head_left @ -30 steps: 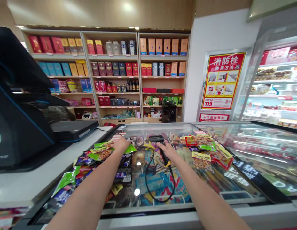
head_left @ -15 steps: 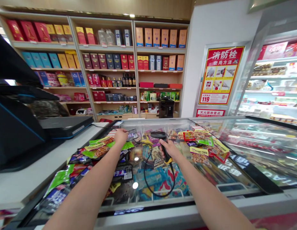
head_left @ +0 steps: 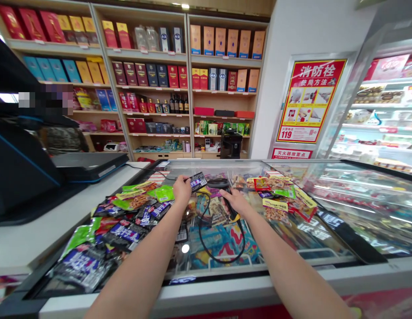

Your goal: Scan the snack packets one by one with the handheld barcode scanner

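Pinched in my left hand (head_left: 182, 189) is a small black snack packet (head_left: 198, 181) with white and purple print. It is close to the head of a black barcode scanner (head_left: 218, 182). My right hand (head_left: 237, 203) is wrapped round the scanner's grip, and its black cable (head_left: 206, 248) loops down over the glass. To the left, a heap of snack packets (head_left: 126, 232), mostly black and purple with some green and yellow ones, lies on the freezer's glass top. On the right side lie several yellow and red snack packets (head_left: 275, 209).
A chest freezer (head_left: 245, 287) with glass lids spans the front. At left, a counter (head_left: 22, 246) carries a black checkout machine (head_left: 19, 177). Behind it a person in a patterned garment (head_left: 64, 139) is partly hidden. Shelves of boxes (head_left: 152, 75) line the back wall.
My left hand has moved right with the black packet, bringing it beside the scanner head. My right hand keeps hold of the scanner in about the same place. The view has tilted slightly.
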Demonstrator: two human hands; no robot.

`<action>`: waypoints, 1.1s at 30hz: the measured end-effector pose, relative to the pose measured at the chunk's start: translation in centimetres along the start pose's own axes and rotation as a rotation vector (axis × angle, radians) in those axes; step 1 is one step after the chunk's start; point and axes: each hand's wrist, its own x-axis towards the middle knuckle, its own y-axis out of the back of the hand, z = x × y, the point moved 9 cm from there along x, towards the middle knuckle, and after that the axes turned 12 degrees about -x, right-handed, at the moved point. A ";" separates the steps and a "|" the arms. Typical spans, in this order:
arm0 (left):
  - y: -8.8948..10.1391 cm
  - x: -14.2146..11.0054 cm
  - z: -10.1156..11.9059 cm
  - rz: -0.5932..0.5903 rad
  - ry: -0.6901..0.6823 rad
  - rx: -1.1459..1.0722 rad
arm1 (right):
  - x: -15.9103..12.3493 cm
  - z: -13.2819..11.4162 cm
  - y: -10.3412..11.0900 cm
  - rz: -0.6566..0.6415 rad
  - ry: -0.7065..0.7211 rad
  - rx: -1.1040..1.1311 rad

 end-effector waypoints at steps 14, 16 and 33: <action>-0.4 -0.6 0.0 -0.033 0.013 0.030 | 0.2 0.6 -0.1 -0.006 -0.038 0.011; -0.7 -0.7 0.3 -0.039 0.005 0.021 | 0.3 0.7 0.2 0.002 -0.049 0.044; -17.5 -8.9 12.5 -0.455 -0.146 -0.196 | -5.8 2.8 16.6 0.418 -0.136 0.149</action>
